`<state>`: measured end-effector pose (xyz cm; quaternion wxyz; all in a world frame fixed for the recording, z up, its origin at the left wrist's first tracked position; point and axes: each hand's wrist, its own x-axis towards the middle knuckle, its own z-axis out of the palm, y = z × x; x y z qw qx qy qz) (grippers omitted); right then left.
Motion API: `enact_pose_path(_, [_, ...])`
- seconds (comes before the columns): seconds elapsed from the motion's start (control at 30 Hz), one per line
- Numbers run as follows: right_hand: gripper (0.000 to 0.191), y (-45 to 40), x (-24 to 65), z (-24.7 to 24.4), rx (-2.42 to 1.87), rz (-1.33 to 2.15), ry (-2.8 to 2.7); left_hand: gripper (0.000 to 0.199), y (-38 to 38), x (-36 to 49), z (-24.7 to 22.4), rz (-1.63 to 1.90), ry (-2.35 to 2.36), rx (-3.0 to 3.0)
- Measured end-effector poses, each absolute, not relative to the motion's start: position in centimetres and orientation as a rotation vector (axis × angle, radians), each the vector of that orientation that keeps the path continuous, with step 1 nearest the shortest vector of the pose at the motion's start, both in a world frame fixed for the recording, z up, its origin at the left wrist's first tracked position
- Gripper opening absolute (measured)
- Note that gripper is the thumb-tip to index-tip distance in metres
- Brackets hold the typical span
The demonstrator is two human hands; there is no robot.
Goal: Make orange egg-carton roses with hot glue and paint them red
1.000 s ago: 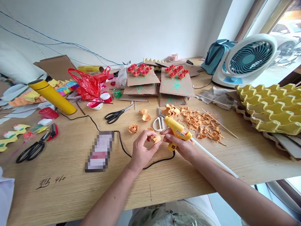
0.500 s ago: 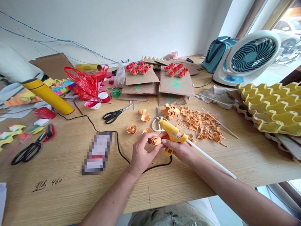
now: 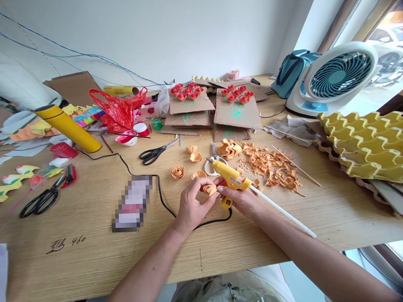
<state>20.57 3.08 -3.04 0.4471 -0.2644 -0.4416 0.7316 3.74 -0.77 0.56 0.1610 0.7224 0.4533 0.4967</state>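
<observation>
Between the thumb and fingers of my left hand [image 3: 192, 203] is a small orange paper flower [image 3: 209, 190]. My right hand [image 3: 241, 198] is wrapped round a yellow hot glue gun [image 3: 233, 178], and its fingertips also touch the flower's right side. A white glue stick [image 3: 283, 212] sticks out of the gun's back, and its nozzle points up and away to the left. Just beyond my hands lie a finished-looking orange rose [image 3: 178, 172], an orange petal cup [image 3: 195, 157] and white-handled scissors [image 3: 215, 165]. The scissors are partly hidden behind the gun.
Orange scraps [image 3: 271, 166] are heaped to the right, with a wooden stick [image 3: 297, 166]. Yellow egg trays [image 3: 360, 145] are stacked at far right, near a fan [image 3: 338, 80]. Black scissors [image 3: 155, 153] and a blurred-out phone [image 3: 133, 204] lie left. Red flowers [image 3: 186, 90] stand on cardboard behind.
The camera view has shifted slightly, so the tabletop things sit a little further right. Both hands keep the same hold on the flower and the glue gun.
</observation>
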Motion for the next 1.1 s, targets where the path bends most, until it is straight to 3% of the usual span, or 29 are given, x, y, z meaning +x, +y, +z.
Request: enact_pose_path(1.1, [0.027,3.11,20.31,-2.87,-0.646,1.813,-1.125,0.009,-0.8,3.65,-0.08,1.473,1.311,2.146])
